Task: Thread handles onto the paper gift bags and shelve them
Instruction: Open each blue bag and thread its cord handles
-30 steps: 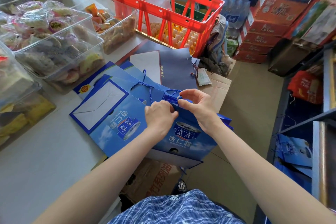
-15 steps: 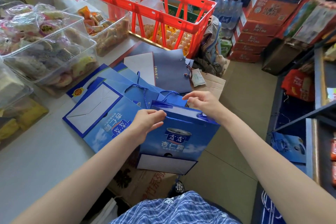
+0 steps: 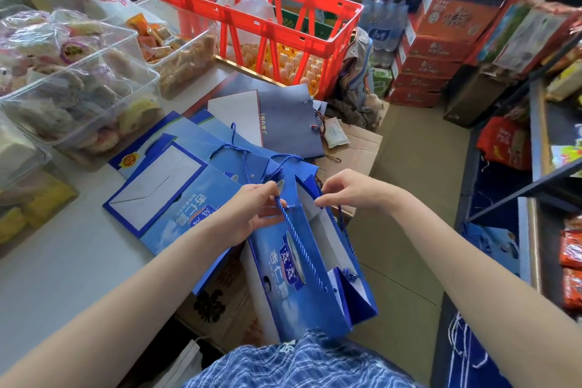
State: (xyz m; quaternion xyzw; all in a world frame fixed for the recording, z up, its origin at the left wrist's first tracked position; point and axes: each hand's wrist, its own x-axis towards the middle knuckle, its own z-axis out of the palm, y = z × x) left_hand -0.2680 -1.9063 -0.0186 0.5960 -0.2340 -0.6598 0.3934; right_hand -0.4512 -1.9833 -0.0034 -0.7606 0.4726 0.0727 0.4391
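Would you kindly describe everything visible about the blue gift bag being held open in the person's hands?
The blue gift bag is glossy printed paper with white characters and a pale inside. It hangs opened out off the table edge, mouth toward the hands. A blue rope handle trails down its front. The left hand pinches the near rim and rope; the right hand pinches the far rim.

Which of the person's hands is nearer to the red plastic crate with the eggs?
Right. The right hand sits almost straight below the red plastic crate; the left hand is lower and further left.
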